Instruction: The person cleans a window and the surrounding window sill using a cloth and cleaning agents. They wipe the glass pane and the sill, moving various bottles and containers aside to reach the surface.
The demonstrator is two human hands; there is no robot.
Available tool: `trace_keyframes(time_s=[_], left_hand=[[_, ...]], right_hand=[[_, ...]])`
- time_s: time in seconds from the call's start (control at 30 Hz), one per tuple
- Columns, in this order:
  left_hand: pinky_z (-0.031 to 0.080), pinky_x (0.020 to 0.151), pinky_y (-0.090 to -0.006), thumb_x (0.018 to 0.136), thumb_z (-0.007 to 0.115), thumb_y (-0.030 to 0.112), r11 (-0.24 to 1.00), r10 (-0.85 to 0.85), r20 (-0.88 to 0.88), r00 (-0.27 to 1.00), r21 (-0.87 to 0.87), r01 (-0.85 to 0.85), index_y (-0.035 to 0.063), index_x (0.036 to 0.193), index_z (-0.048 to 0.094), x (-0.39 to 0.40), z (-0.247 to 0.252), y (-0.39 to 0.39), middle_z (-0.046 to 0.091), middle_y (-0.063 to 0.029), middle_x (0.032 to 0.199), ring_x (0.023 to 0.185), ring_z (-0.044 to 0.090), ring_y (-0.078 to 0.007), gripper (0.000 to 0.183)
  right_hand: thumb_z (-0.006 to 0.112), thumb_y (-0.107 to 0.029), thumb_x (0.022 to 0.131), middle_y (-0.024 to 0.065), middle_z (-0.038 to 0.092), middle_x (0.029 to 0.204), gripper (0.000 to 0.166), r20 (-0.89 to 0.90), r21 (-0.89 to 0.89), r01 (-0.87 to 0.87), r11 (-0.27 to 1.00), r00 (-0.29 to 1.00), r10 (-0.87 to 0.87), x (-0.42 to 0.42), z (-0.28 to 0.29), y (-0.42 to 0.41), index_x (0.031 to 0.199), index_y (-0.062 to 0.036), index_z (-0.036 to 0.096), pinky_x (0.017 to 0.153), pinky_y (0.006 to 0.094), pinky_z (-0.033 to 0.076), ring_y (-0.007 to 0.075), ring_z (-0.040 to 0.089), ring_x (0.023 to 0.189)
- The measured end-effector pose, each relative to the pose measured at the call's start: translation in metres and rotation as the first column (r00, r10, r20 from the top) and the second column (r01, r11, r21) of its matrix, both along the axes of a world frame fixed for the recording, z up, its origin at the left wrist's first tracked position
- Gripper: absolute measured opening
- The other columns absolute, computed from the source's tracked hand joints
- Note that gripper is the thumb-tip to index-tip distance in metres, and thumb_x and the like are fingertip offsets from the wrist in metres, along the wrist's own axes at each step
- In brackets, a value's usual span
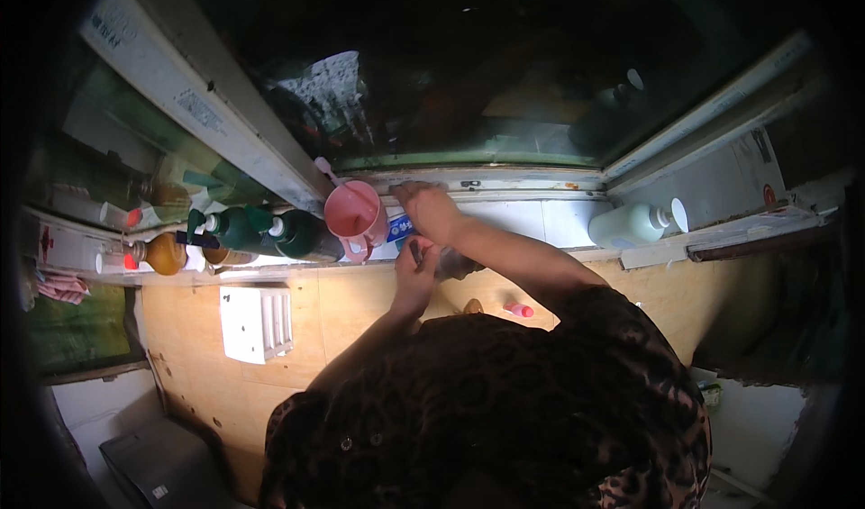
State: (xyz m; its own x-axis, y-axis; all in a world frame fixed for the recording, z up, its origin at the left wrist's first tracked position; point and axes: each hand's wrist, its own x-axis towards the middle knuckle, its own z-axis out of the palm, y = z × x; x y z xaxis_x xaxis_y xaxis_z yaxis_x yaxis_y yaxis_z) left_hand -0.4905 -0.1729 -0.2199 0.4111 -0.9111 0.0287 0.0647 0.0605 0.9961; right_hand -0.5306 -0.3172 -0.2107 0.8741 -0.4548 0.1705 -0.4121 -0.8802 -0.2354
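My right hand reaches over the white windowsill, its fingers at the lower window frame; whether they hold anything cannot be made out. Nearer to me, my left hand has its fingers bent around a small dark item, too small to identify. A blue and white toothpaste tube or box lies beside both hands, partly covered by them. Left of it stands a pink plastic mug with a pink toothbrush leaning out. A dark, shiny object is partly hidden below my right forearm.
Dark green pump bottles and an amber bottle line the sill's left. A pale green pump bottle lies or leans at its right. Below are a white slotted plastic piece and a small pink bottle. Window glass rises behind.
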Motion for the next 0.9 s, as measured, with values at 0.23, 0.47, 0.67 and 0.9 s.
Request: trace_keyframes(time_s=[0.23, 0.47, 0.67, 0.9], left_hand=[[0.034, 0.063, -0.0209, 0.095, 0.058, 0.014, 0.978, 0.018, -0.078, 0.997, 0.21, -0.001, 0.0095, 0.089, 0.053, -0.01, -0.002, 0.008, 0.047, 0.0074, 0.076, 0.068, 0.039, -0.0029, 0.01], [0.041, 0.071, -0.0249, 0.094, 0.056, 0.012, 0.991, -0.086, 0.028, 0.996, 0.11, 0.082, 0.0029, 0.093, 0.054, -0.037, -0.002, -0.015, 0.053, 0.0001, 0.081, 0.077, 0.047, -0.0093, 0.009], [0.041, 0.075, -0.0253, 0.093, 0.056, 0.012, 0.961, -0.26, 0.138, 0.956, 0.136, 0.242, 0.0025, 0.092, 0.055, -0.062, -0.006, -0.041, 0.053, -0.0012, 0.081, 0.08, 0.049, -0.0104, 0.01], [0.039, 0.071, -0.0225, 0.096, 0.057, 0.024, 0.773, -0.551, -0.101, 0.828, 0.312, 0.552, 0.0044, 0.099, 0.056, -0.082, 0.036, -0.05, 0.051, 0.0023, 0.084, 0.078, 0.045, -0.0079, 0.02]], right_hand=[[0.062, -0.051, 0.084, 0.0259, 0.065, 0.091, 0.068, -0.141, 0.406, -0.058, 0.912, 0.982, 0.125, -0.017, 0.047, -0.011, 0.121, 0.0036, 0.047, 0.077, 0.0474, 0.049, 0.0434, 0.062, 0.09], [0.064, -0.041, 0.084, 0.0237, 0.065, 0.09, 0.05, -0.116, 0.344, 0.078, 0.936, 0.993, -0.04, -0.103, 0.029, -0.042, 0.115, -0.0053, 0.05, 0.078, 0.0483, 0.049, 0.0431, 0.062, 0.088], [0.058, -0.007, 0.079, 0.0221, 0.063, 0.099, 0.034, 0.111, 0.136, 0.304, 0.943, 0.941, -0.32, -0.204, 0.014, -0.042, 0.112, -0.0045, 0.053, 0.081, 0.0464, 0.049, 0.0409, 0.06, 0.095], [0.051, 0.003, 0.077, 0.0195, 0.053, 0.092, 0.016, 0.434, -0.014, 0.622, 0.783, 0.709, -0.556, -0.239, 0.011, 0.006, 0.093, -0.0007, 0.049, 0.078, 0.0441, 0.049, 0.0387, 0.054, 0.091]])
